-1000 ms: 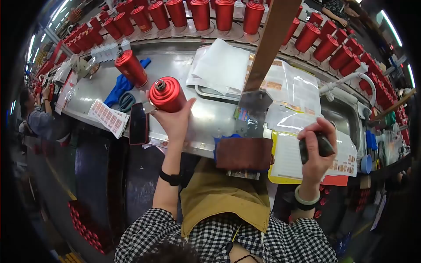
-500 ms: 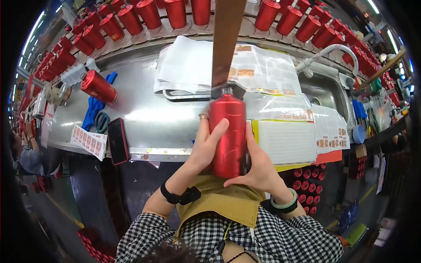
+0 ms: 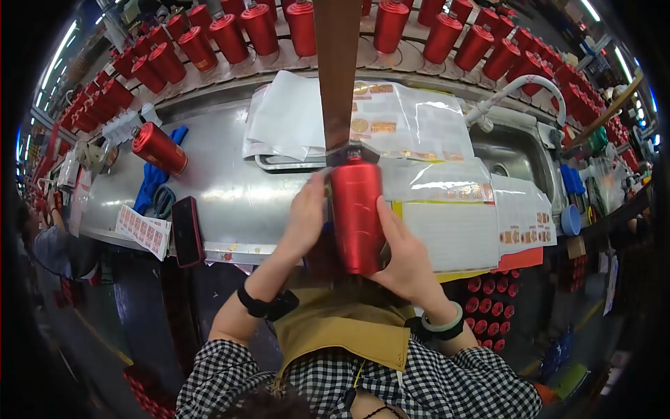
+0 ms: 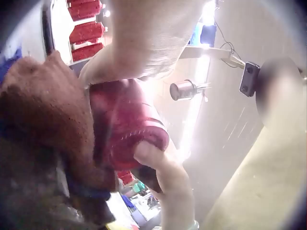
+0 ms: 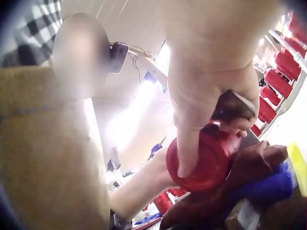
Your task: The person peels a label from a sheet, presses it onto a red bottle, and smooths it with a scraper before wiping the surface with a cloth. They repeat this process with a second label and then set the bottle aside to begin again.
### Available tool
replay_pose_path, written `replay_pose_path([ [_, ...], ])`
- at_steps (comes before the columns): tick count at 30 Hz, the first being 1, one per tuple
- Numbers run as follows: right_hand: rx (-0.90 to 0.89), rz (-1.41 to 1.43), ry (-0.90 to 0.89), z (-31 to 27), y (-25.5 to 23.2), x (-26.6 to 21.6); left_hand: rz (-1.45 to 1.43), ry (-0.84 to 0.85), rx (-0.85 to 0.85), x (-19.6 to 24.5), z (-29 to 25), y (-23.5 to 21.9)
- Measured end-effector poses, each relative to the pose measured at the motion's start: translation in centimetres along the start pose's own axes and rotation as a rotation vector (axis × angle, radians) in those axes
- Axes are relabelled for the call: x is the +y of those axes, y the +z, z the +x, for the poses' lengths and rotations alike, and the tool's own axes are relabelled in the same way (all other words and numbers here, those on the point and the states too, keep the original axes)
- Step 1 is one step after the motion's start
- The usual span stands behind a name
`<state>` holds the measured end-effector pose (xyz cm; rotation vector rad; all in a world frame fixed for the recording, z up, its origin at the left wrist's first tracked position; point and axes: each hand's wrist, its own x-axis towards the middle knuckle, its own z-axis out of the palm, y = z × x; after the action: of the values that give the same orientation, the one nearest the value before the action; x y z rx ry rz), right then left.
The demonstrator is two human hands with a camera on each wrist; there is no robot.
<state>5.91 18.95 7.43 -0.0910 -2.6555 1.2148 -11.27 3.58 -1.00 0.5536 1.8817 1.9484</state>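
Note:
A shiny red bottle (image 3: pixel 357 216) lies in front of the body, neck pointing away, over a brown cloth pad (image 5: pixel 259 158). My right hand (image 3: pixel 408 262) grips its right side, with the thumb (image 4: pixel 148 155) on the base, as the left wrist view shows. A dark, rounded object (image 5: pixel 235 106) sits in the same hand, between palm and bottle. Beside the bottle on the left is my left hand (image 3: pixel 305 216), its fingers stretched out and slightly blurred, a narrow gap showing in the head view. Light crease-like lines run across the bottle's upper side.
Another red bottle (image 3: pixel 160 149) leans on a blue cloth (image 3: pixel 149 183) at left, near a phone (image 3: pixel 187 232) and label sheets (image 3: pixel 143 229). A wooden post (image 3: pixel 336 70) rises just beyond the held bottle. Plastic-covered sheets (image 3: pixel 450 230) and a sink (image 3: pixel 513 153) stand right. Bottles line the back.
The bottle came from the left, held upright in the left hand, to lie at the middle between both hands. The right hand moved in to it. The left hand has since slid off leftward.

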Motion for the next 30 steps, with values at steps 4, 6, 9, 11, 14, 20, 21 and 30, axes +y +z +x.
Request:
replay_pose_path([
  [4, 0.026, -0.132, -0.011, -0.7, 1.9, 0.0, 0.290, 0.076, 0.184, 1.9, 8.2, -5.5],
  [6, -0.010, -0.161, 0.007, -0.7, 1.9, 0.0, 0.504, 0.109, 0.142, 2.2, 12.2, -6.0],
  [9, -0.063, -0.128, -0.031, -0.4, 0.4, -0.2, 0.841, 0.169, -0.046, -1.2, 18.2, -6.1],
  [11, -0.100, -0.085, -0.055, 0.0, -2.0, 0.2, 1.050, 0.237, -0.126, -3.1, 20.6, -5.4],
  [14, -0.372, 0.244, 0.119, 1.6, -6.4, 0.5, 1.132, 0.169, -0.039, 0.3, 18.4, -2.3],
  [20, -0.027, 0.033, 0.027, 7.5, -10.0, 2.4, 0.926, 0.096, 0.071, 0.3, 19.4, -5.3],
  [21, -0.036, 0.154, 0.094, 9.4, -10.1, 2.6, 0.783, 0.167, 0.156, 0.6, 19.2, -6.0],
  [30, -0.252, 0.490, 0.300, 26.7, 0.1, 6.2, 0.316, 0.260, -0.084, 3.4, 14.8, -3.0],
])
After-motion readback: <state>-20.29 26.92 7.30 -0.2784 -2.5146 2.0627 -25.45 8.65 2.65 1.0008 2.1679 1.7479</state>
